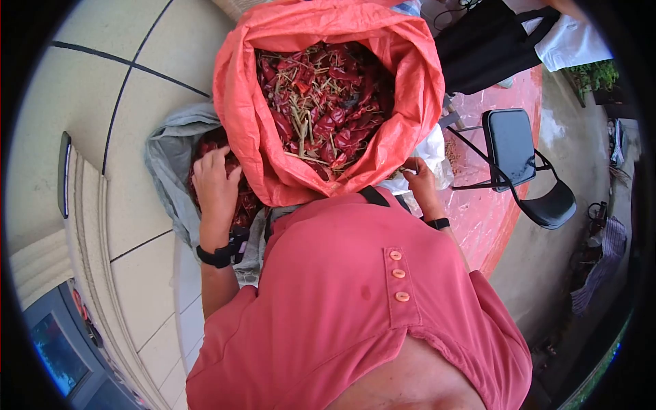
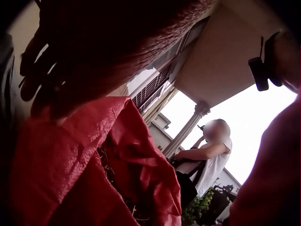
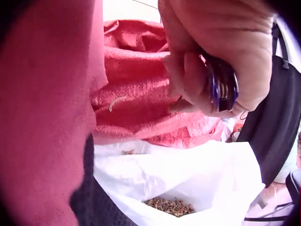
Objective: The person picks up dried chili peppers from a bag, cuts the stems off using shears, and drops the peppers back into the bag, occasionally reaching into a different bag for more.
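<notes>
A large red sack [image 1: 239, 102], its rim rolled outward, is filled with dried red chillies [image 1: 335, 133] and loose stems. Left of it, a grey sack [image 1: 164, 147] holds more red chillies. My left hand [image 1: 217, 181] is over the grey sack's chillies, fingers loosely bent, close to the red sack's side; in the left wrist view it is dark. My right hand [image 1: 424, 186] is low at the red sack's right side. In the right wrist view its fingers curl round a small blue-edged tool [image 3: 223, 87] with a ridged metal part; its tip is hidden.
A white bag [image 3: 120, 165] with small brown bits [image 3: 170, 206] in it stands below my right hand. A black folding chair [image 1: 511, 150] is on the right, on a red sheet [image 1: 478, 225]. Another person [image 2: 207, 157] in a white top is beyond the sack.
</notes>
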### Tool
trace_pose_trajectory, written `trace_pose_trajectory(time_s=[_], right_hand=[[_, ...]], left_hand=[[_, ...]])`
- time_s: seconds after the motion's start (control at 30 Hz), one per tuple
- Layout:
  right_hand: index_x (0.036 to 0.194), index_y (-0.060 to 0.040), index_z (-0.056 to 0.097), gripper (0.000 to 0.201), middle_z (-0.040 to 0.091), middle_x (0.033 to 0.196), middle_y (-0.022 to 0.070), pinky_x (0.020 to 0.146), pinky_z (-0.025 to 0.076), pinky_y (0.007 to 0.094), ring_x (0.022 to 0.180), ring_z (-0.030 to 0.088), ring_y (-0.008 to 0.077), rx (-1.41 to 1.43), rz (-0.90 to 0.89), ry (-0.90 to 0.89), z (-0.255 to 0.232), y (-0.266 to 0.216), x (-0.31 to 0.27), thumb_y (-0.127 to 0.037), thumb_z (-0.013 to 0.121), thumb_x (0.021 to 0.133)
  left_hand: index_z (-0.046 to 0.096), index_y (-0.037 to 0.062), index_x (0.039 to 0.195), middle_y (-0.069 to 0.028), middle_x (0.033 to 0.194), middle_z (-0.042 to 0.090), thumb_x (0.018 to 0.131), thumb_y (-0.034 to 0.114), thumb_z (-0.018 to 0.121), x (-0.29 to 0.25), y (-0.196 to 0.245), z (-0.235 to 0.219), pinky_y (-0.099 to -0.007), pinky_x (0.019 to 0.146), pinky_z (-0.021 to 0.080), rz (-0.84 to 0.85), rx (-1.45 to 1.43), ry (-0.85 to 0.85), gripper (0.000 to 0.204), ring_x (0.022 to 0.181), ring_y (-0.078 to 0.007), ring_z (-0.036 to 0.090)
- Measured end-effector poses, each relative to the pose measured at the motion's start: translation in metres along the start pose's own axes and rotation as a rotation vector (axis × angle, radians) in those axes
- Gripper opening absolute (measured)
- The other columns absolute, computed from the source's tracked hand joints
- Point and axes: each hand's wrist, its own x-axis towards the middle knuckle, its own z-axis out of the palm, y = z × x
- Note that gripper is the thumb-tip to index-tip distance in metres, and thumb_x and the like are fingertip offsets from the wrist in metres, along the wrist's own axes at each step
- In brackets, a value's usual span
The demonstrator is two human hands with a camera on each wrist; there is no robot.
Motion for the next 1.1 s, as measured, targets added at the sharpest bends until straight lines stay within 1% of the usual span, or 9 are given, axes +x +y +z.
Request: trace_pose_trajectory(time_s=[0.07, 0.1, 0.2, 0.3, 0.47, 0.7, 0.8, 0.93, 1.1], right_hand=[[0.105, -0.0006, 0.062, 0.022, 0.068, 0.093, 0.0072, 0.058, 0.046, 0.0260, 0.065, 0.058, 0.0118, -0.041, 0.004, -0.020, 0.002, 0.004, -0.002, -0.004, 0.058, 0.084], [0.108, 0.0005, 0.061, 0.024, 0.069, 0.097, 0.0112, 0.073, 0.050, 0.0309, 0.082, 0.064, 0.0193, -0.216, -0.147, 0.058, 0.003, 0.021, 0.004, -0.005, 0.057, 0.085], [0.107, 0.0006, 0.061, 0.023, 0.069, 0.097, 0.0130, 0.084, 0.048, 0.0333, 0.094, 0.065, 0.0239, -0.192, -0.104, 0.172, 0.003, 0.012, 0.001, -0.005, 0.056, 0.085], [0.103, 0.0008, 0.062, 0.019, 0.068, 0.094, 0.0122, 0.081, 0.048, 0.0314, 0.090, 0.064, 0.0206, -0.121, -0.136, 0.187, 0.001, 0.008, -0.005, -0.005, 0.056, 0.086], [0.103, 0.0033, 0.061, 0.017, 0.065, 0.093, 0.0082, 0.080, 0.046, 0.0260, 0.089, 0.063, 0.0153, -0.005, -0.144, 0.092, -0.002, 0.006, -0.016, 0.001, 0.053, 0.088], [0.098, 0.0017, 0.063, 0.012, 0.064, 0.090, 0.0017, 0.073, 0.043, 0.0211, 0.081, 0.054, 0.0065, 0.147, -0.205, 0.084, 0.003, -0.033, -0.023, -0.005, 0.060, 0.089], [0.099, -0.0002, 0.064, 0.015, 0.063, 0.086, 0.0019, 0.074, 0.043, 0.0232, 0.079, 0.054, 0.0092, 0.121, -0.174, 0.002, 0.006, -0.100, -0.024, -0.009, 0.065, 0.087], [0.099, -0.0014, 0.064, 0.016, 0.061, 0.085, -0.0006, 0.071, 0.043, 0.0220, 0.078, 0.053, 0.0070, 0.144, -0.327, -0.114, 0.030, -0.145, -0.002, -0.011, 0.067, 0.087], [0.093, -0.0013, 0.063, 0.011, 0.060, 0.083, -0.0022, 0.070, 0.044, 0.0211, 0.078, 0.053, 0.0051, 0.310, -0.377, -0.261, 0.064, -0.141, 0.009, -0.008, 0.068, 0.087]], left_hand=[[0.060, 0.0039, 0.108, -0.0120, 0.101, 0.061, 0.081, 0.010, 0.068, 0.019, 0.031, -0.002, -0.0363, 0.080, 0.046, -0.004, -0.170, 0.068, 0.029, 0.093, -0.0290, 0.057], [0.061, 0.0026, 0.106, -0.0121, 0.099, 0.060, 0.081, 0.009, 0.068, 0.026, 0.046, 0.004, -0.0363, 0.077, 0.047, 0.024, -0.287, 0.072, 0.027, 0.087, -0.0269, 0.058], [0.062, 0.0020, 0.104, -0.0142, 0.093, 0.058, 0.084, 0.014, 0.067, 0.047, 0.088, 0.046, -0.0366, 0.073, 0.048, 0.118, -0.570, -0.097, 0.024, 0.081, -0.0291, 0.059], [0.065, 0.0000, 0.101, -0.0197, 0.101, 0.057, 0.084, 0.024, 0.066, 0.074, 0.122, 0.107, -0.0407, 0.083, 0.049, 0.012, -0.297, -0.274, 0.030, 0.096, -0.0336, 0.058], [0.066, 0.0030, 0.095, -0.0172, 0.107, 0.058, 0.080, 0.026, 0.070, 0.100, 0.143, 0.159, -0.0426, 0.087, 0.047, -0.073, -0.161, -0.235, 0.027, 0.106, -0.0314, 0.054], [0.058, 0.0026, 0.092, -0.0096, 0.089, 0.067, 0.078, 0.017, 0.070, 0.095, 0.146, 0.152, -0.0417, 0.083, 0.049, 0.113, -0.513, -0.006, 0.024, 0.092, -0.0292, 0.061], [0.052, 0.0031, 0.092, -0.0092, 0.086, 0.068, 0.077, 0.012, 0.069, 0.089, 0.154, 0.119, -0.0414, 0.075, 0.049, 0.082, -0.858, -0.145, 0.025, 0.078, -0.0295, 0.064], [0.048, 0.0036, 0.091, -0.0100, 0.077, 0.063, 0.075, 0.010, 0.068, 0.080, 0.162, 0.090, -0.0425, 0.070, 0.049, 0.356, -0.615, -0.012, 0.027, 0.071, -0.0316, 0.063], [0.044, 0.0053, 0.085, -0.0119, 0.071, 0.054, 0.070, 0.010, 0.070, 0.066, 0.168, 0.077, -0.0442, 0.076, 0.044, 0.458, -0.508, 0.064, 0.030, 0.079, -0.0343, 0.057]])
